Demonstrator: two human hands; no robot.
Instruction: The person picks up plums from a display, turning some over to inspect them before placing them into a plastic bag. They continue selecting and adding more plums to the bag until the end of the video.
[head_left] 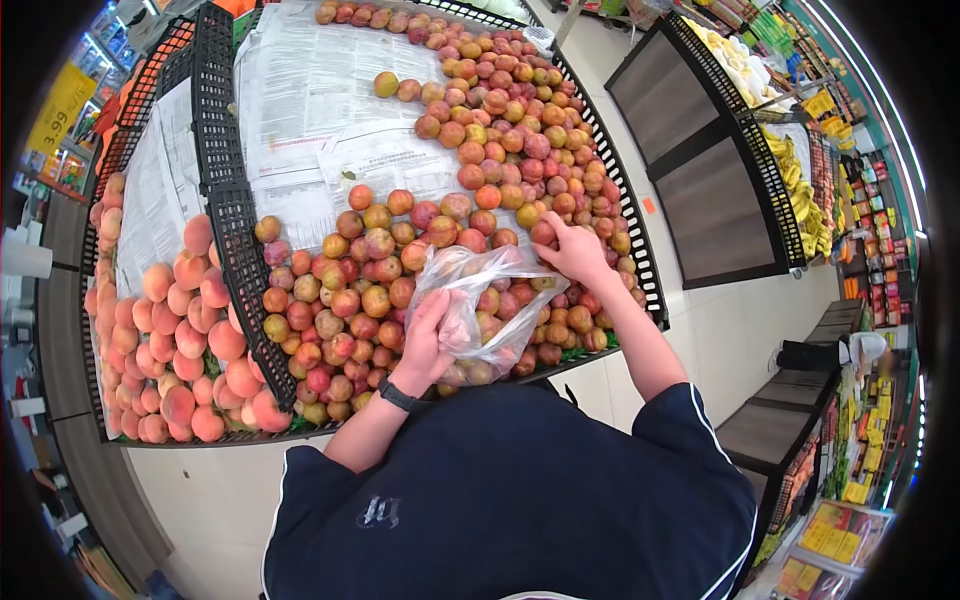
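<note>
My left hand (432, 325), with a dark watch on its wrist, is closed on the side of a clear plastic bag (512, 335). The bag hangs with its mouth spread, and a few plums show through it. My right hand (577, 250) is just beyond the bag's right edge, thumb and fingers around a reddish plum (543, 233). Red and yellow-green plums (370, 265) lie heaped around both hands and up the right side of the display. The undersides of my right fingers are partly hidden.
Newspaper (310, 100) lines the crate, whose black perforated wall (640, 235) runs along the right. Beyond a black divider (235, 240) on the left are peaches (185, 340). Across the aisle stands a display with bananas (795, 190). A yellow price sign (62, 108) hangs far left.
</note>
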